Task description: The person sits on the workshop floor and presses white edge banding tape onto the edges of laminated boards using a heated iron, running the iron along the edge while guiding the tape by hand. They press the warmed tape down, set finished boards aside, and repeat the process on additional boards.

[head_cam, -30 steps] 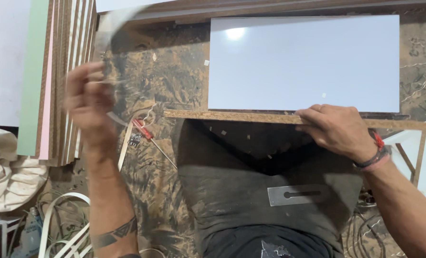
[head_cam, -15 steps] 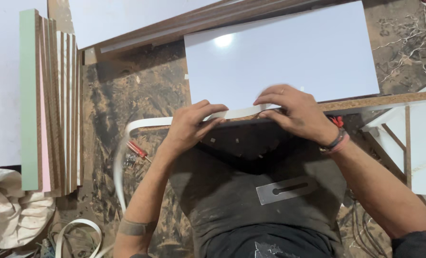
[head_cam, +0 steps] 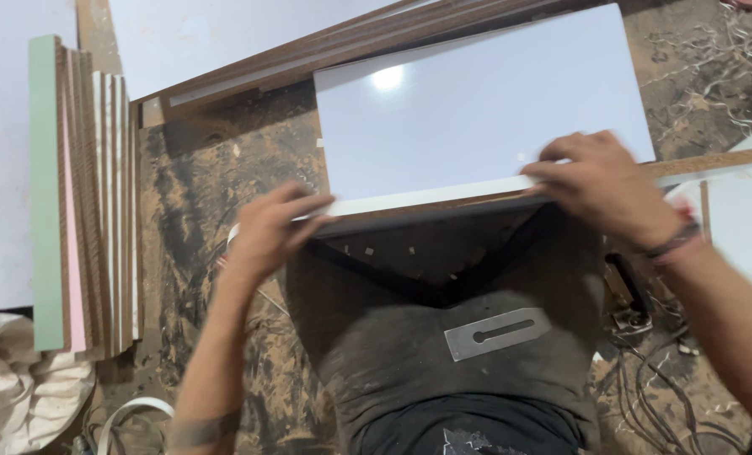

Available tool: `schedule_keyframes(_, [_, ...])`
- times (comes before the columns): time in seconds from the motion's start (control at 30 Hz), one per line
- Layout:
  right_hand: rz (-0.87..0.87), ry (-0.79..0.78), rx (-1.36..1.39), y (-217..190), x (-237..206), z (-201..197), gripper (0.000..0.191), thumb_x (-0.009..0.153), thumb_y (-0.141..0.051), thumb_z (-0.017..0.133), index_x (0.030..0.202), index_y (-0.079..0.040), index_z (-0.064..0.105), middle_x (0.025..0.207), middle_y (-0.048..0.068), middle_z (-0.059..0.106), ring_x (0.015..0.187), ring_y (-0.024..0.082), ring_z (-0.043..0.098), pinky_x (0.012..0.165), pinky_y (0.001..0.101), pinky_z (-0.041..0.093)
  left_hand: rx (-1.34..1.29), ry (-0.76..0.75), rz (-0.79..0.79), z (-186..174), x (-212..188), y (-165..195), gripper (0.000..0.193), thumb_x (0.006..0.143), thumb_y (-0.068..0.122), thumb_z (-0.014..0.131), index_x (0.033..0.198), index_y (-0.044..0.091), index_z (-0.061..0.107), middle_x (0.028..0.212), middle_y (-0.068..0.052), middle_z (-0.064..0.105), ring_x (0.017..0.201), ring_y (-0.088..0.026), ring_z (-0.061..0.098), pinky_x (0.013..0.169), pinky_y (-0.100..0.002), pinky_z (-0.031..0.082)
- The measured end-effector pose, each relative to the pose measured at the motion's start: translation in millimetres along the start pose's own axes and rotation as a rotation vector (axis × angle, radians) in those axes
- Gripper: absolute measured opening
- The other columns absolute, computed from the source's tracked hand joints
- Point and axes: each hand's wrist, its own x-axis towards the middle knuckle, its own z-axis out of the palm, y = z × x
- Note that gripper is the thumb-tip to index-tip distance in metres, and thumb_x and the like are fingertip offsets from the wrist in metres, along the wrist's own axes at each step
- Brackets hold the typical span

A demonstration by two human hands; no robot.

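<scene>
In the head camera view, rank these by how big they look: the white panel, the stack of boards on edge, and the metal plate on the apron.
1. White panel, largest.
2. Stack of boards on edge, clearly smaller in area, though tall.
3. Metal plate, by far the smallest, though it lies nearer the camera.

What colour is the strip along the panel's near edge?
White, on the strip between both hands, along the glossy pale panel; head view.
</scene>
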Motion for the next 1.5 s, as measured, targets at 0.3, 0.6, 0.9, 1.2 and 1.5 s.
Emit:
schedule_keyframes(0.3, [0.301,-0.034,-0.244,149.3,-145.9,-48.1,0.027,0.093,-0.032,0.073,0.118,-0.022,0.077,0.114,0.002,0.073,0.108,0.026,0.067,0.086,0.0395,0.05,0.076,0.059,-0.058,-15.6,-49.1,-59.9,0.032,0.087,0.022,0.075,0.119,0.025,0.078,0.113,-0.003,0.072,0.104,-0.023,0.064,0.088,-0.038,0.052])
schedule_keyframes(0.6, [0.324,0.013,-0.205,183.8,-164.1,-52.1,0.029,0.096,-0.034,0.069,0.122,-0.025,0.076,0.112,0.0,0.073,0.116,0.024,0.065,0.094,0.0443,0.046,0.028,0.147,0.152,22.5,27.8,30.3,0.053,0.08,0.028,0.081,0.128,0.01,0.068,0.122,-0.017,0.067,0.117,-0.035,0.063,0.102,-0.047,0.049])
schedule_keyframes(0.9, [0.381,0.036,-0.112,188.3,-159.7,-54.6,0.031,0.092,-0.041,0.07,0.119,-0.028,0.076,0.118,-0.003,0.071,0.123,0.022,0.06,0.104,0.0476,0.038,-0.276,0.148,0.629,183.9,206.6,312.9,0.047,0.085,0.016,0.075,0.129,0.01,0.062,0.126,-0.015,0.063,0.116,-0.035,0.062,0.091,-0.046,0.053])
schedule_keyframes(1.2, [0.829,0.872,0.294,172.0,-225.6,-14.9,0.038,0.104,-0.037,0.067,0.131,-0.01,0.065,0.127,0.008,0.068,0.12,0.029,0.065,0.102,0.0411,0.052,-0.183,0.189,0.563,237.9,264.4,372.2,0.016,0.092,0.011,0.064,0.105,0.015,0.073,0.094,-0.004,0.069,0.086,-0.026,0.069,0.066,-0.041,0.055])
schedule_keyframes(1.5, [1.194,-0.241,0.385,90.8,-254.3,133.1,0.046,0.099,-0.046,0.055,0.133,-0.015,0.06,0.12,0.018,0.07,0.108,0.041,0.068,0.092,0.0514,0.053,-0.21,0.188,0.526,240.1,260.9,372.6,0.01,0.095,0.018,0.068,0.104,0.015,0.072,0.092,-0.003,0.067,0.085,-0.025,0.067,0.064,-0.041,0.053])
